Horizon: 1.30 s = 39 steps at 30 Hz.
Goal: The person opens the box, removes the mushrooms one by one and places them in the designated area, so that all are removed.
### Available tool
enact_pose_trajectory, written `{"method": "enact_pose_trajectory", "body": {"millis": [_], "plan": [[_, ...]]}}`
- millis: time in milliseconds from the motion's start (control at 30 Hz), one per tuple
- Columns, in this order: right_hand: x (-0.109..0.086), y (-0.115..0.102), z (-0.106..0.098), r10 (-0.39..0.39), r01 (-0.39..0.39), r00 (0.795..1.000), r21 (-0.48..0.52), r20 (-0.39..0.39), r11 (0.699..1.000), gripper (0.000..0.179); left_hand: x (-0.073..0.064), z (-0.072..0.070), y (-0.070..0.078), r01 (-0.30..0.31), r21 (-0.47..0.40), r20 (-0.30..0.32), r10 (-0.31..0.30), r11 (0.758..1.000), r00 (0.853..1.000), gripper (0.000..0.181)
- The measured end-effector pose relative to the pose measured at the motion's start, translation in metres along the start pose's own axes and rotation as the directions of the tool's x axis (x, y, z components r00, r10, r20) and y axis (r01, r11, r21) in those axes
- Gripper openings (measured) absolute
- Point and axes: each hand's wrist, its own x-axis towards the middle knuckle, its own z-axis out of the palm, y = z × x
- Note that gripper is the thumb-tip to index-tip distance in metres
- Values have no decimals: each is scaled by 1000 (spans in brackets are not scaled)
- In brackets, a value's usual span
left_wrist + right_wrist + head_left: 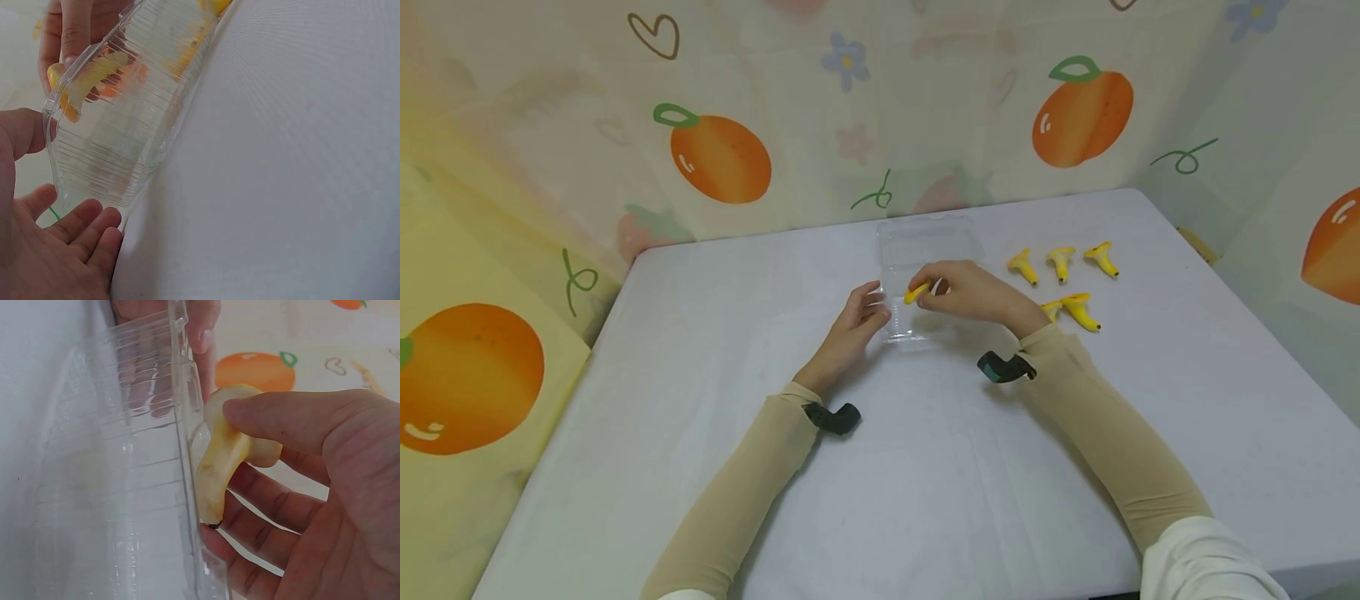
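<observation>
A clear plastic clamshell box (898, 327) lies on the table with its lid (928, 242) folded back. At the box's left side is my left hand (847, 327). In the left wrist view its thumb and loosely bent fingers (100, 231) lie against the wall of the box (112, 150). My right hand (973, 287) pinches a small yellow peeled-banana toy (220, 462) between thumb and fingers. That toy is over the box, close beside its rim in the right wrist view. Part of the toy is hidden by my fingers in the head view.
Several more peeled-banana toys lie to the right of the box, among them one at the back right (1102, 259) and one nearer my right sleeve (1080, 312). A white cloth covers the table (910, 483). A printed curtain (917, 108) hangs behind it.
</observation>
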Motion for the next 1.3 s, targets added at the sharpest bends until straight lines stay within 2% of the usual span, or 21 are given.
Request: {"method": "enact_pose_trajectory", "body": {"millis": [367,433,767,1300], "plan": [[-3,1,-4,22,-21,999,18,-29,1000,26,-2,1,6,3,-11,11,-3,1000,1000,62],[-5,-1,-6,28,-27,999,24,-28,999,26,0,0,2,-2,-3,7,2,1000,1000,62],[-8,-3,-17,22,-21,997,18,-76,1000,26,-2,-2,2,8,25,10,-9,1000,1000,63],[-15,-1,-33,86,-81,990,46,-115,996,25,-4,-3,2,-12,21,-8,12,1000,1000,62]]}}
